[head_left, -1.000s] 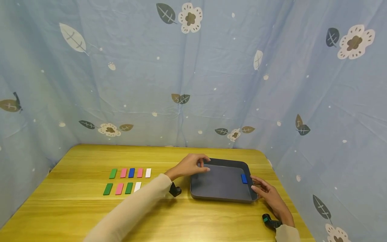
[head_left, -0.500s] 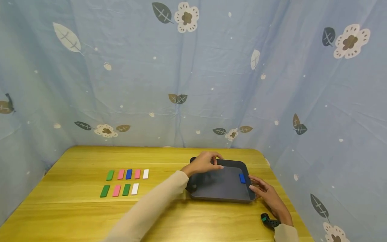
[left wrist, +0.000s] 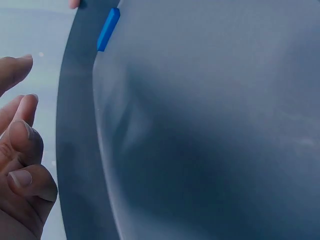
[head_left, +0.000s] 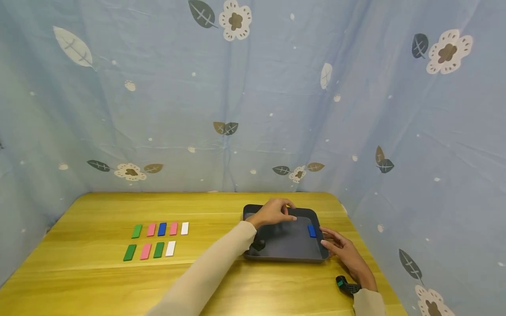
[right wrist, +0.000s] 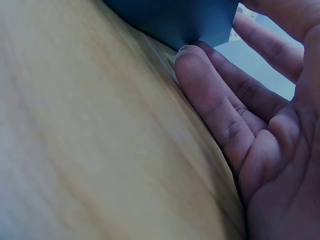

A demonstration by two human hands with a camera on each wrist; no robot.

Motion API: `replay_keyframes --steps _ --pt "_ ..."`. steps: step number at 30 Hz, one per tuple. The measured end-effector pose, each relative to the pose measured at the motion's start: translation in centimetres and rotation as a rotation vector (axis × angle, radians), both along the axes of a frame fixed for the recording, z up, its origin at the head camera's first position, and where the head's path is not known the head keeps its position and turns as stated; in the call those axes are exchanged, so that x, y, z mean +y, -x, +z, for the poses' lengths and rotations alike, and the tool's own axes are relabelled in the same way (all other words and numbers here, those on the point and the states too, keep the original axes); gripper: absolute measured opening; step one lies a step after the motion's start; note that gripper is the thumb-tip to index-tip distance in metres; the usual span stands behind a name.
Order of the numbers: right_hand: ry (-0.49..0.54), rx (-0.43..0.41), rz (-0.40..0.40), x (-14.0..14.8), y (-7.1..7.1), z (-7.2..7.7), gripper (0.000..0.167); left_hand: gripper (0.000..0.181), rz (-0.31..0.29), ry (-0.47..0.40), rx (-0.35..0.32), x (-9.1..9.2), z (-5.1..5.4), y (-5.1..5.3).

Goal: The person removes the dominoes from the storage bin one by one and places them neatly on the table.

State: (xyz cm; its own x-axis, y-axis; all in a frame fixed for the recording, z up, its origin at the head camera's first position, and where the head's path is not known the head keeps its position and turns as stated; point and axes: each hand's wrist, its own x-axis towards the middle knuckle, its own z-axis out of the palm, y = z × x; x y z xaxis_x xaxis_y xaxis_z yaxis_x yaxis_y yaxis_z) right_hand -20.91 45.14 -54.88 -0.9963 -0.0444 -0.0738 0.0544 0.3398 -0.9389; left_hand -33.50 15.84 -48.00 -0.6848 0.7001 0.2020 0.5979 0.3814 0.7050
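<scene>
A dark grey rectangular tray (head_left: pixel 284 260) sits on the right half of the wooden table, a blue tile (head_left: pixel 312 231) lying inside by its right wall. My left hand (head_left: pixel 273 212) hovers over the tray's back left part, thumb and index finger apart, nothing between them. In the left wrist view its fingers show at the left edge, and the blue tile (left wrist: pixel 108 30) lies ahead. My right hand (head_left: pixel 347 253) touches the tray's right side from outside. The right wrist view shows its extended fingers (right wrist: pixel 205 85) against the tray's outer wall (right wrist: pixel 185 25).
Left on the table (head_left: pixel 221 287) lie two rows of flat tiles: green (head_left: pixel 136 231), pink (head_left: pixel 151 229), blue (head_left: pixel 162 229) and white (head_left: pixel 184 228) among them. A patterned blue curtain (head_left: pixel 178 87) hangs behind and at both sides. Each wrist carries a black device (head_left: pixel 347 286).
My left hand has moved right, from the tray's left edge to over its inside. The right hand stays at the tray's side. The whole view has shifted slightly.
</scene>
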Motion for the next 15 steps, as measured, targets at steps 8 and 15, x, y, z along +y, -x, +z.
replay_keyframes --steps 8,15 --pt "0.011 -0.001 0.000 -0.1 0.2 -0.2 0.053 0.042 0.000 0.017 -0.064 1.4 -0.8 -0.1" --pt "0.017 -0.001 -0.003 0.2 0.0 -0.1 0.054 0.046 -0.018 0.070 -0.050 3.0 -1.4 0.0"
